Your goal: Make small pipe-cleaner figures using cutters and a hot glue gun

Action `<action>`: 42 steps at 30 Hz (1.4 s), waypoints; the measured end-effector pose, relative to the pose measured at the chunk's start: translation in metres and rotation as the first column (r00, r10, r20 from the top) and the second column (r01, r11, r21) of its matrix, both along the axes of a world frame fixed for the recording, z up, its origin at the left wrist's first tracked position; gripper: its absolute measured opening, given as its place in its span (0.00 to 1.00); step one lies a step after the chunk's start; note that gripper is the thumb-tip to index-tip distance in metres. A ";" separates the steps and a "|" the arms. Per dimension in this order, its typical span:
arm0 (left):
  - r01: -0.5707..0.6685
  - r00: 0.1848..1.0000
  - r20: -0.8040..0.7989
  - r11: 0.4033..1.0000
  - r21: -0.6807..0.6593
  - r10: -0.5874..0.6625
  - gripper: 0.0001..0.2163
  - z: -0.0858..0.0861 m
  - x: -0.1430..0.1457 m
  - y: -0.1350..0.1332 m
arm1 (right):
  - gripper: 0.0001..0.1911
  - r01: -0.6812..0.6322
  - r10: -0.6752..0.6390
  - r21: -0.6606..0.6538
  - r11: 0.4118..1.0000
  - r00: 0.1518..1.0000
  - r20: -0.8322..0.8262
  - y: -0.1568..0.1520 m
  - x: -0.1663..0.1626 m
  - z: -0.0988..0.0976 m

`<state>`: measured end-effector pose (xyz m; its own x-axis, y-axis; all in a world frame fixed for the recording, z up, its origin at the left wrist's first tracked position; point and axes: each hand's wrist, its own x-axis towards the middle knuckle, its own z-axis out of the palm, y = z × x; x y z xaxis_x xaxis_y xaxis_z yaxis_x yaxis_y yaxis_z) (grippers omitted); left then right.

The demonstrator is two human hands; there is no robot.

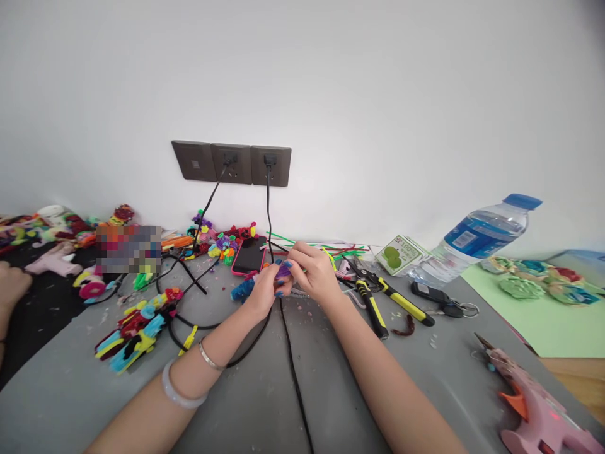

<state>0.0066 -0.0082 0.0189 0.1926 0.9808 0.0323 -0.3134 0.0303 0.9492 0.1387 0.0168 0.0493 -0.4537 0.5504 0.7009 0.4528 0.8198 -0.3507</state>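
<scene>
Both hands meet over the middle of the grey table. My left hand [263, 289] is closed on a fuzzy purple and blue pipe-cleaner piece [242, 290], whose blue end sticks out at the left. My right hand [312, 272] pinches the purple part [283, 270] of it, fingertips close to the left ones. The fingers hide much of the piece. Just behind lies a phone [249, 255] in a pink case. Yellow-and-black pliers [375, 309] rest to the right of my right hand. A multicoloured pipe-cleaner figure [137, 331] lies left of my left arm.
Black cables [290, 359] run from wall sockets [231, 164] across the table. At right are a tilted water bottle [477, 236], a juice box [401, 255], keys [451, 309] and a pink glue gun [543, 410]. Another person's hand [12, 287] is at far left.
</scene>
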 end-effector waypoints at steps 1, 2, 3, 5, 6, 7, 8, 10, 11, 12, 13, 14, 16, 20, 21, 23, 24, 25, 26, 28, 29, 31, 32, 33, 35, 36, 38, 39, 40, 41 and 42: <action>0.005 1.000 -0.004 1.000 0.005 -0.005 0.21 0.000 0.000 -0.001 | 0.20 0.012 -0.012 0.015 1.000 1.000 0.005 0.000 0.000 0.000; 0.007 1.000 -0.006 1.000 0.013 -0.007 0.22 0.000 0.000 -0.001 | 0.21 0.018 -0.018 0.024 1.000 1.000 0.005 0.000 0.000 0.000; 0.005 1.000 -0.006 1.000 0.019 -0.005 0.22 -0.001 0.001 -0.001 | 0.21 0.018 -0.019 0.025 1.000 1.000 0.004 0.001 0.000 0.000; -0.006 1.000 -0.002 1.000 0.021 0.006 0.21 -0.002 0.001 -0.001 | 0.21 0.003 -0.003 0.010 1.000 1.000 -0.001 0.001 -0.001 -0.001; -0.011 1.000 0.000 1.000 0.018 0.011 0.21 -0.003 0.001 0.000 | 0.22 -0.004 0.004 -0.005 1.000 1.000 -0.002 0.001 -0.001 -0.001; -0.019 1.000 0.003 1.000 0.015 0.019 0.20 -0.004 0.001 0.000 | 0.22 -0.009 0.009 -0.020 1.000 1.000 -0.002 0.001 -0.001 -0.001; -0.025 1.000 0.003 1.000 0.011 0.025 0.20 -0.005 0.001 0.001 | 0.22 -0.013 0.013 -0.037 0.999 1.000 -0.004 0.001 -0.001 -0.001; -0.030 1.000 -0.007 1.000 0.010 0.030 0.20 -0.007 0.001 0.002 | 0.22 -0.022 0.021 -0.069 0.997 1.000 -0.015 0.001 -0.002 -0.001; -0.029 0.999 -0.022 0.999 0.019 0.030 0.20 -0.008 0.000 0.003 | 0.23 -0.031 0.029 -0.085 0.996 0.999 -0.027 0.001 -0.002 -0.001; -0.029 0.999 -0.044 0.999 0.036 0.030 0.21 -0.009 0.000 0.003 | 0.23 -0.041 0.036 -0.101 0.994 0.998 -0.045 0.001 -0.002 -0.001; -0.027 0.997 -0.073 0.998 0.057 0.031 0.21 -0.010 -0.001 0.003 | 0.23 -0.050 0.043 -0.119 0.992 0.997 -0.063 0.001 -0.002 -0.002; -0.026 0.994 -0.103 0.996 0.083 0.034 0.22 -0.010 -0.001 0.003 | 0.23 -0.055 0.045 -0.138 0.989 0.996 -0.080 0.002 -0.002 -0.003; -0.025 0.988 -0.151 0.990 0.138 0.046 0.24 -0.010 -0.002 0.003 | 0.23 -0.054 0.036 -0.170 0.984 0.993 -0.110 0.005 -0.002 -0.004; -0.046 0.981 -0.175 0.975 0.218 0.086 0.28 -0.006 -0.001 -0.002 | 0.24 -0.046 0.012 -0.209 0.977 0.987 -0.160 0.009 0.000 -0.008; -0.059 0.979 -0.175 0.972 0.227 0.100 0.28 -0.005 -0.001 -0.003 | 0.24 -0.052 0.015 -0.214 0.975 0.985 -0.171 0.010 0.000 -0.008; -0.078 0.976 -0.178 0.968 0.237 0.123 0.26 -0.005 -0.001 -0.005 | 0.23 -0.066 0.024 -0.221 0.973 0.982 -0.187 0.010 0.000 -0.008; -0.087 0.974 -0.183 0.966 0.242 0.134 0.25 -0.006 -0.001 -0.006 | 0.23 -0.068 0.024 -0.223 0.972 0.981 -0.194 0.010 0.000 -0.008; -0.089 0.971 -0.194 0.964 0.251 0.140 0.25 -0.007 -0.002 -0.006 | 0.23 -0.067 0.021 -0.226 0.972 0.979 -0.200 0.010 0.000 -0.008; -0.095 0.967 -0.205 0.961 0.260 0.151 0.24 -0.008 -0.002 -0.006 | 0.22 -0.063 0.015 -0.228 0.972 0.978 -0.206 0.010 0.000 -0.008; -0.108 0.960 -0.221 0.955 0.278 0.173 0.23 -0.011 -0.002 -0.007 | 0.22 -0.052 0.000 -0.233 0.971 0.976 -0.218 0.010 -0.001 -0.008; -0.111 0.959 -0.219 0.951 0.288 0.179 0.22 -0.012 -0.002 -0.007 | 0.22 -0.049 -0.004 -0.234 0.971 0.975 -0.224 0.010 -0.001 -0.008; -0.105 0.962 -0.210 0.946 0.307 0.175 0.22 -0.011 -0.002 -0.008 | 0.23 -0.048 -0.008 -0.235 0.971 0.972 -0.234 0.010 -0.001 -0.008; -0.101 0.964 -0.203 0.943 0.317 0.172 0.22 -0.011 -0.002 -0.008 | 0.23 -0.049 -0.009 -0.235 0.971 0.971 -0.237 0.009 -0.001 -0.008; -0.100 0.964 -0.201 0.941 0.323 0.172 0.22 -0.010 -0.002 -0.008 | 0.23 -0.048 -0.009 -0.234 0.971 0.971 -0.238 0.009 -0.001 -0.008; -0.101 0.964 -0.200 0.936 0.336 0.176 0.23 -0.009 -0.002 -0.008 | 0.23 -0.046 -0.009 -0.227 0.973 0.971 -0.238 0.009 -0.001 -0.007; -0.094 0.964 -0.204 0.933 0.348 0.173 0.23 -0.009 -0.002 -0.008 | 0.24 -0.047 -0.008 -0.221 0.974 0.971 -0.240 0.009 -0.001 -0.007; -0.074 0.960 -0.223 0.923 0.379 0.168 0.23 -0.010 -0.003 -0.007 | 0.24 -0.052 -0.001 -0.201 0.978 0.967 -0.253 0.009 0.000 -0.007; -0.064 0.956 -0.239 0.917 0.393 0.169 0.23 -0.011 -0.003 -0.007 | 0.24 -0.056 0.005 -0.188 0.981 0.965 -0.262 0.009 0.000 -0.007; -0.055 0.951 -0.257 0.913 0.405 0.172 0.22 -0.012 -0.004 -0.007 | 0.23 -0.060 0.010 -0.176 0.983 0.963 -0.268 0.010 0.000 -0.008; -0.048 0.946 -0.273 0.907 0.418 0.176 0.21 -0.012 -0.004 -0.006 | 0.23 -0.062 0.016 -0.164 0.984 0.963 -0.270 0.010 0.000 -0.008; -0.042 0.940 -0.289 0.902 0.430 0.182 0.21 -0.012 -0.005 -0.006 | 0.23 -0.063 0.019 -0.153 0.986 0.963 -0.270 0.010 0.000 -0.008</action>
<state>0.0020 -0.0142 0.0065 0.1503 0.9070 0.3934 0.0252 -0.4013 0.9156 0.1391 0.0268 0.0414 -0.2868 0.6493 0.7043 0.2922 0.7595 -0.5812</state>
